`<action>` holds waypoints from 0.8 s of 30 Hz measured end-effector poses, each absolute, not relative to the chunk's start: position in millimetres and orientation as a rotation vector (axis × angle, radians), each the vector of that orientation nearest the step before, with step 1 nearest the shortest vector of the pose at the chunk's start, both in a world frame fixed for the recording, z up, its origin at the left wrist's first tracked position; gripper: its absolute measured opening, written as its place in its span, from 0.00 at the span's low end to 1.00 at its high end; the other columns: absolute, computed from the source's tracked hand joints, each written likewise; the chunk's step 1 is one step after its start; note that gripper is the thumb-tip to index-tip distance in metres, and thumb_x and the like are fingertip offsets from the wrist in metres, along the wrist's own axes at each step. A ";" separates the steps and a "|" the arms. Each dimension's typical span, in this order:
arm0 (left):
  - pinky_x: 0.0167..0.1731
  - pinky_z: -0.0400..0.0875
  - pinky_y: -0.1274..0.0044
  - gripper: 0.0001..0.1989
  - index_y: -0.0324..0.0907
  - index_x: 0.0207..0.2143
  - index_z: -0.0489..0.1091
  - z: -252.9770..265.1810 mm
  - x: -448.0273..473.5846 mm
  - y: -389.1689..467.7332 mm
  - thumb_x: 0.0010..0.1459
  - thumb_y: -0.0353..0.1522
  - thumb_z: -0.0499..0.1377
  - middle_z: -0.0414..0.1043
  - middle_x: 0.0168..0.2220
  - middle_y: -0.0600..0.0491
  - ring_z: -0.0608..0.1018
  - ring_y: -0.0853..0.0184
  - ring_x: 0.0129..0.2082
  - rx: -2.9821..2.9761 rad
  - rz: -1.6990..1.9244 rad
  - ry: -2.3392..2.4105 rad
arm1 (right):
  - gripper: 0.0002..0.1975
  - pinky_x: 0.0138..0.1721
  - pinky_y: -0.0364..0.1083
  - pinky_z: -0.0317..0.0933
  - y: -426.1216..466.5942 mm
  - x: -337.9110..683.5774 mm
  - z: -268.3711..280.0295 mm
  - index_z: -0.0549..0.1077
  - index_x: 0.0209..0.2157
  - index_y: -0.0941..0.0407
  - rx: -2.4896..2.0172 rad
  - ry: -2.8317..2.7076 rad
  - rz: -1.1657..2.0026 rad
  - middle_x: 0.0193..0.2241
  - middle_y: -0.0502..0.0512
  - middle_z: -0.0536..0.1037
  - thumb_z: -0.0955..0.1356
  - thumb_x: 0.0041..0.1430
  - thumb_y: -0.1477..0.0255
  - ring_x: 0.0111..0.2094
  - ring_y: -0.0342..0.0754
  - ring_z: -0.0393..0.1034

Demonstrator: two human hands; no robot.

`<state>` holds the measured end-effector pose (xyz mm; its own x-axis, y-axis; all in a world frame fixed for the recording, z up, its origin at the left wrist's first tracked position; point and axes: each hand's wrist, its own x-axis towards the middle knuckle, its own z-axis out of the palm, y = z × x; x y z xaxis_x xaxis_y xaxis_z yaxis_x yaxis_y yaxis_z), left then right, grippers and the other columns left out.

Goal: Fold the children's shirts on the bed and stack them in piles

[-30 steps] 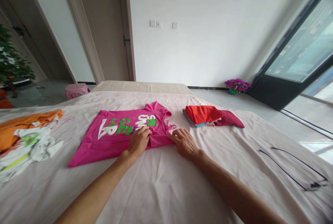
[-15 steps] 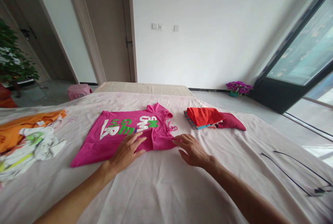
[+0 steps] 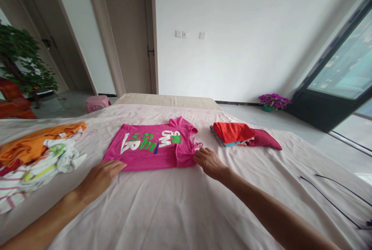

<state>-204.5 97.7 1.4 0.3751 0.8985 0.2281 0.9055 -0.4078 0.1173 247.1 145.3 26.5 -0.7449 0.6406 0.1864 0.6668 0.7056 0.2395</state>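
Observation:
A pink T-shirt [image 3: 157,161] with white and green lettering lies on its side on the pale bedspread, its near edge folded over toward the middle. My left hand [image 3: 106,170] is closed on the hem corner at the shirt's left end. At the other end, my right hand [image 3: 210,162] has its fingers pinched on the near shoulder, close to the neckline and its small tied cord. The fingertips of both hands are partly hidden against the cloth.
Folded red clothes [image 3: 234,131] are stacked on the right, beside a dark red folded piece [image 3: 266,139]. An orange garment [image 3: 43,141] and crumpled white clothes [image 3: 58,161] lie at the left. Glasses [image 3: 331,201] rest at the right on the bedspread [image 3: 174,211].
My left hand has moved left from the shirt's middle to the hem corner, which is now folded in. My right hand has closed on the shoulder. The view has shifted slightly left.

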 end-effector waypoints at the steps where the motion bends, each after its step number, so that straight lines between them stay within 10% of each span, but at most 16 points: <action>1: 0.53 0.72 0.63 0.26 0.50 0.45 0.78 4.1 -205.1 95.5 0.52 0.22 0.47 0.79 0.46 0.52 0.79 0.59 0.48 -2.587 -0.433 -1.699 | 0.08 0.37 0.49 0.52 142.6 248.9 27.6 0.72 0.34 0.56 -1.075 -2.809 -0.452 0.35 0.57 0.73 0.62 0.66 0.76 0.38 0.51 0.61; 10: 0.52 0.73 0.67 0.20 0.56 0.47 0.77 -7.0 -212.6 52.0 0.57 0.29 0.53 0.78 0.47 0.57 0.79 0.60 0.48 -2.715 -0.365 -1.701 | 0.08 0.38 0.48 0.53 94.1 263.3 50.5 0.75 0.34 0.54 -1.167 -2.767 -0.068 0.32 0.54 0.74 0.64 0.58 0.77 0.36 0.49 0.63; 18: 0.62 0.61 0.70 0.25 0.43 0.57 0.69 15.0 -155.2 97.7 0.66 0.44 0.46 0.69 0.59 0.50 0.69 0.64 0.60 -2.587 -0.519 -1.882 | 0.27 0.61 0.57 0.52 110.9 201.1 53.5 0.59 0.64 0.56 -0.962 -2.586 0.001 0.61 0.63 0.65 0.58 0.69 0.59 0.63 0.56 0.55; 24: 0.64 0.52 0.59 0.30 0.40 0.62 0.62 -20.8 -158.0 140.0 0.62 0.46 0.51 0.56 0.66 0.41 0.55 0.55 0.68 -2.375 -0.527 -1.815 | 0.34 0.64 0.59 0.49 129.6 185.0 -0.9 0.50 0.67 0.62 -1.039 -2.661 -0.053 0.66 0.67 0.55 0.57 0.69 0.56 0.67 0.57 0.48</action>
